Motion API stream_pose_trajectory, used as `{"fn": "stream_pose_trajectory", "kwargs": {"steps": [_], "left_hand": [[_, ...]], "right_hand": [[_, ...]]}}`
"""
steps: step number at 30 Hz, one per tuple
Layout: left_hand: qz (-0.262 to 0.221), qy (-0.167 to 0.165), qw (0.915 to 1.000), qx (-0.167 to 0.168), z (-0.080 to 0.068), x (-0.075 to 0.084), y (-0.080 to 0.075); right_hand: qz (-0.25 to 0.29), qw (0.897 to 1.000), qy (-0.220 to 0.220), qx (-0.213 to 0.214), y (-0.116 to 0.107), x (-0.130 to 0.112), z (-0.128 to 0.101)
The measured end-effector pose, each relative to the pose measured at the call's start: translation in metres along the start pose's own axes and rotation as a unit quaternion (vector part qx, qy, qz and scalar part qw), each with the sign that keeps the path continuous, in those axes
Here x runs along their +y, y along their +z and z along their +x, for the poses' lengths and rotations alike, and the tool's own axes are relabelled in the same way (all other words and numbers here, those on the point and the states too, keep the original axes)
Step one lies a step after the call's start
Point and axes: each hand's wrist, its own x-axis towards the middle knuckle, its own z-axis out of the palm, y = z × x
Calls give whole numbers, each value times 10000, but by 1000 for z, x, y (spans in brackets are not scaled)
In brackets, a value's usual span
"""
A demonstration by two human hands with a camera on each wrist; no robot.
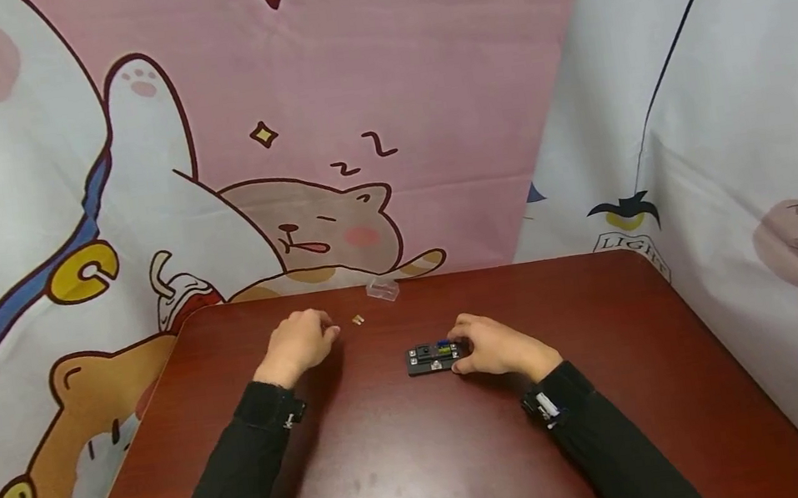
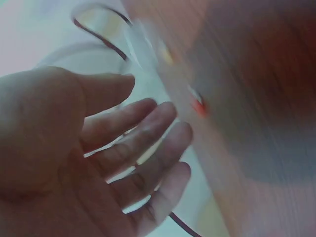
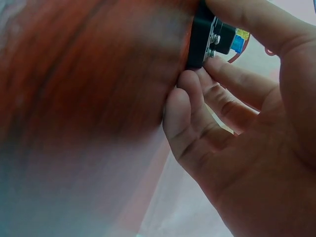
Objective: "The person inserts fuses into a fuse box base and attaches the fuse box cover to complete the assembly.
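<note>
Black block (image 1: pixel 424 358) lies on the table (image 1: pixel 396 460) in front of the person, its right end pinched between the thumb and fingers of the right hand (image 1: pixel 497 345). The left hand (image 1: pixel 298 346) holds nothing, its fingers loosely extended and slightly apart, near some small pieces (image 1: pixel 357 320). The step in hand seems to be steadying the block while the left hand reaches for the pieces; picking one up would call for a fine fingertip pinch, as they look easy to nudge away. Low and oblong, the block looks like hard plastic, with shiny metal screws (image 3: pixel 216 38) and a blue fitting (image 3: pixel 238 44). Near the tabletop's far edge sits a clear box (image 1: pixel 382 289); the wood-grained, reddish-brown surface has a soft gloss.
</note>
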Motion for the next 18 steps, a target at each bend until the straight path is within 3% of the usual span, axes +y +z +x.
{"fn": "stream_pose_trajectory", "kwargs": {"steps": [4,7,12,18], "left_hand": [[240,17,9995,-203,17,-36,-8],[409,170,9976,-533,28,-48,-7],[381,295,9955,-821,41,-48,-3],[427,245,9958,-771,48,-45,-5]], "right_hand": [[-40,10000,27,-29,0,-2,3],[-27,10000,7,-60,2,-2,3],[-25,9999,74,-66,4,2,1],[1,10000,-2,-32,3,1,1]]}}
